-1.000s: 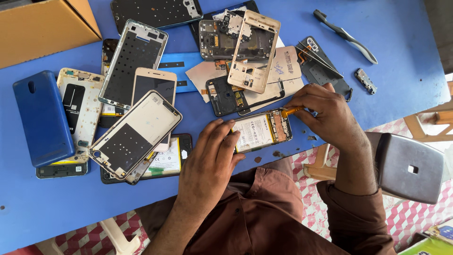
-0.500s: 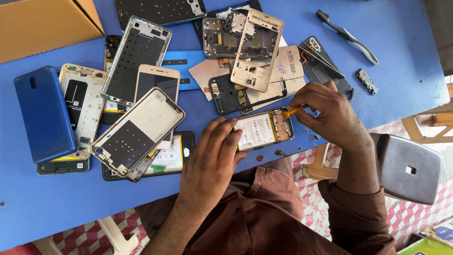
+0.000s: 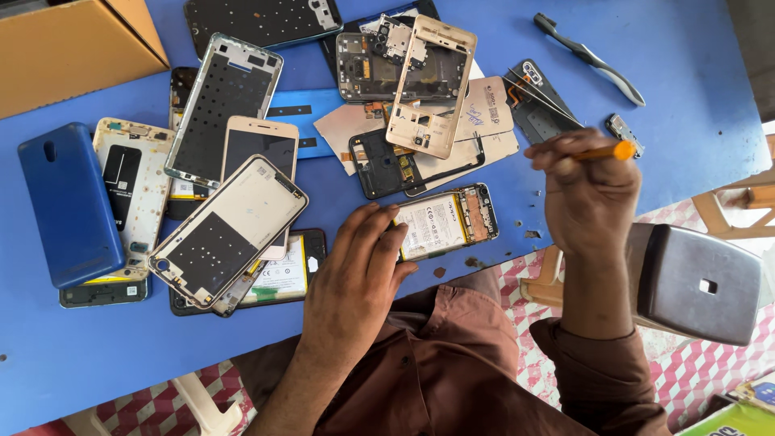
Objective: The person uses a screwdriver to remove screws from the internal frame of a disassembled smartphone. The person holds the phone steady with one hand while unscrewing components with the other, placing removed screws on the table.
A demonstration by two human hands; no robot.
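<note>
Orange-handled screwdriver (image 3: 601, 151) sits clamped in right hand (image 3: 585, 198) fingers, raised off the opened phone (image 3: 446, 224); left hand (image 3: 363, 270) fingers spread, pinning it at tabletop (image 3: 710, 73) edge. I see risk: phone slides off, loose screws scatter.

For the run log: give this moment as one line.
left hand: steadies opened phone on blue table | right hand: holds orange-handled screwdriver, lifted off phone | around: loose phone frames, blue back cover
</note>
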